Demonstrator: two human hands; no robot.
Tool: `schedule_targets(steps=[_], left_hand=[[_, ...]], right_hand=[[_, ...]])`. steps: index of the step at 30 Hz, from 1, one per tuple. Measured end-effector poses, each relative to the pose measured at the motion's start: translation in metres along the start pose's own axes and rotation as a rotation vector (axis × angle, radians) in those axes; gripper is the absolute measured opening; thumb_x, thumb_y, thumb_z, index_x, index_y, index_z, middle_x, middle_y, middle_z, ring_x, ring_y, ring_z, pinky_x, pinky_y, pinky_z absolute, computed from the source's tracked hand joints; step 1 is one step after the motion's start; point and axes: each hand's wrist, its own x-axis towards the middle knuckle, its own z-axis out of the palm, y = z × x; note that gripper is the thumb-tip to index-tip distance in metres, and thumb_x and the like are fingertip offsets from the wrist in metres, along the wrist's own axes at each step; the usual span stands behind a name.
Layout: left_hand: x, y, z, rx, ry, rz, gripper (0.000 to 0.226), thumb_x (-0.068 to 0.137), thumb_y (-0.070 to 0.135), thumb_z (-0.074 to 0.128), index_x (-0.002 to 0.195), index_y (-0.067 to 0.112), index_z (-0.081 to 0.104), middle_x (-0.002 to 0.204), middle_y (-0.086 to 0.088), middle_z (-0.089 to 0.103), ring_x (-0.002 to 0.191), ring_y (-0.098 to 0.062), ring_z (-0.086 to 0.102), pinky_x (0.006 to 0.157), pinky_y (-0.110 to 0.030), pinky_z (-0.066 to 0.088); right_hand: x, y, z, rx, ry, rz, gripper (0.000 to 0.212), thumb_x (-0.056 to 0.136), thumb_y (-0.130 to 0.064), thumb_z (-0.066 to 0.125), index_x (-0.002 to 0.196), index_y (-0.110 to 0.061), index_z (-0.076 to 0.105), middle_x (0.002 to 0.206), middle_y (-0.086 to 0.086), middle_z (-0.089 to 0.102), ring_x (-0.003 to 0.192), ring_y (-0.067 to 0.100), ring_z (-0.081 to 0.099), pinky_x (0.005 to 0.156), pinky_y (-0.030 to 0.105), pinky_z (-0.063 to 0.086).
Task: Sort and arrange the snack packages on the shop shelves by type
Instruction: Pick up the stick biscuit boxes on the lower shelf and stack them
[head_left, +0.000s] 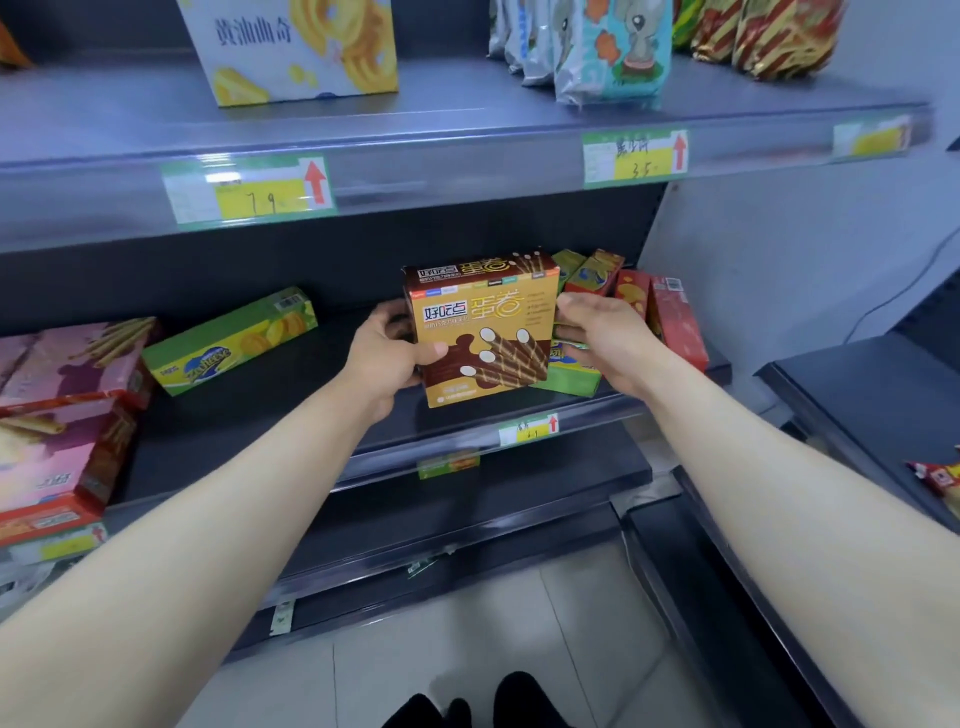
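Note:
A brown and yellow egg-roll box (483, 332) stands upright near the front of the middle shelf (270, 415). My left hand (387, 358) grips its left edge, thumb on the front face. My right hand (597, 332) holds its right edge, fingers curled round it. Behind and under the right side lie green boxes (569, 376), with more green boxes (587, 270) and red boxes (675, 322) leaning to the right. A long green box (228, 340) lies on the shelf to the left. Pink boxes (67, 358) are stacked at far left.
The upper shelf (467, 130) carries a white cookie box (296, 47), pale blue bags (602, 47) and red-gold bags (769, 31). Price tags (249, 192) line the shelf fronts. A dark side shelf (872, 395) stands at right with a red packet (935, 478). Tiled floor lies below.

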Motion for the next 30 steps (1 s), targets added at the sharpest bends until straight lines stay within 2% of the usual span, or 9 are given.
schedule_targets(steps=[3, 9, 12, 15, 18, 20, 24, 27, 30], left_hand=[[0.009, 0.0, 0.011, -0.012, -0.037, 0.012, 0.058, 0.078, -0.008, 0.068, 0.125, 0.018, 0.046, 0.116, -0.001, 0.06, 0.094, -0.017, 0.063, 0.066, -0.035, 0.055], [0.019, -0.004, 0.025, -0.005, -0.024, -0.003, 0.057, 0.078, -0.009, 0.068, 0.123, 0.019, 0.047, 0.109, 0.002, 0.06, 0.087, -0.012, 0.062, 0.062, -0.031, 0.054], [0.024, -0.005, 0.03, 0.005, 0.022, -0.001, 0.056, 0.078, -0.008, 0.067, 0.123, 0.019, 0.047, 0.109, 0.002, 0.06, 0.086, -0.01, 0.062, 0.061, -0.03, 0.054], [0.029, -0.006, 0.034, 0.0, 0.086, 0.006, 0.052, 0.078, -0.008, 0.068, 0.116, 0.021, 0.048, 0.111, 0.001, 0.061, 0.086, -0.011, 0.062, 0.062, -0.031, 0.054], [0.03, -0.007, 0.042, 0.014, 0.121, 0.007, 0.05, 0.078, -0.007, 0.068, 0.115, 0.021, 0.048, 0.111, 0.0, 0.062, 0.087, -0.012, 0.063, 0.06, -0.03, 0.054], [0.031, -0.01, 0.048, 0.019, 0.147, 0.002, 0.05, 0.078, -0.007, 0.068, 0.115, 0.02, 0.048, 0.111, -0.001, 0.062, 0.089, -0.013, 0.063, 0.061, -0.032, 0.055], [0.028, -0.014, 0.058, 0.006, 0.186, -0.025, 0.054, 0.079, -0.006, 0.068, 0.123, 0.018, 0.049, 0.106, 0.001, 0.064, 0.092, -0.016, 0.064, 0.063, -0.034, 0.056], [0.027, -0.016, 0.062, 0.003, 0.199, -0.037, 0.055, 0.079, -0.007, 0.067, 0.125, 0.016, 0.048, 0.11, -0.002, 0.064, 0.096, -0.02, 0.063, 0.065, -0.037, 0.056], [0.025, -0.018, 0.063, 0.007, 0.218, -0.048, 0.055, 0.079, -0.005, 0.067, 0.126, 0.015, 0.048, 0.106, -0.001, 0.065, 0.094, -0.02, 0.064, 0.063, -0.036, 0.056]], right_hand=[[0.003, -0.001, -0.005, 0.002, 0.001, -0.008, 0.036, 0.098, -0.031, 0.046, 0.129, -0.014, 0.054, 0.122, 0.001, 0.065, 0.114, 0.016, 0.058, 0.1, 0.034, 0.042], [0.017, 0.006, -0.02, -0.033, 0.09, -0.017, 0.039, 0.097, -0.037, 0.046, 0.128, -0.015, 0.055, 0.122, -0.001, 0.062, 0.115, 0.017, 0.056, 0.099, 0.035, 0.045], [0.031, 0.013, -0.032, -0.036, 0.125, -0.017, 0.035, 0.097, -0.035, 0.048, 0.121, -0.012, 0.057, 0.121, 0.007, 0.062, 0.117, 0.023, 0.055, 0.102, 0.039, 0.044], [0.047, 0.015, -0.041, -0.041, 0.087, -0.011, 0.039, 0.097, -0.032, 0.05, 0.126, -0.006, 0.054, 0.119, 0.007, 0.062, 0.118, 0.025, 0.055, 0.103, 0.039, 0.043], [0.063, 0.014, -0.047, -0.054, 0.018, -0.013, 0.041, 0.096, -0.031, 0.051, 0.13, -0.008, 0.052, 0.109, -0.002, 0.06, 0.107, 0.017, 0.057, 0.093, 0.032, 0.046], [0.072, 0.014, -0.053, -0.083, -0.015, -0.02, 0.039, 0.096, -0.03, 0.051, 0.13, -0.01, 0.052, 0.11, -0.002, 0.06, 0.101, 0.015, 0.058, 0.092, 0.032, 0.046], [0.089, 0.013, -0.064, -0.095, -0.038, -0.01, 0.029, 0.095, -0.026, 0.052, 0.121, -0.014, 0.058, 0.109, 0.003, 0.065, 0.106, 0.018, 0.062, 0.091, 0.034, 0.049], [0.1, 0.013, -0.065, -0.115, -0.074, 0.0, 0.036, 0.094, -0.031, 0.054, 0.126, -0.013, 0.055, 0.113, 0.002, 0.063, 0.102, 0.017, 0.062, 0.086, 0.03, 0.05], [0.111, 0.015, -0.062, -0.138, -0.098, 0.001, 0.034, 0.094, -0.033, 0.054, 0.123, -0.014, 0.056, 0.121, 0.004, 0.06, 0.118, 0.021, 0.055, 0.101, 0.034, 0.043]])
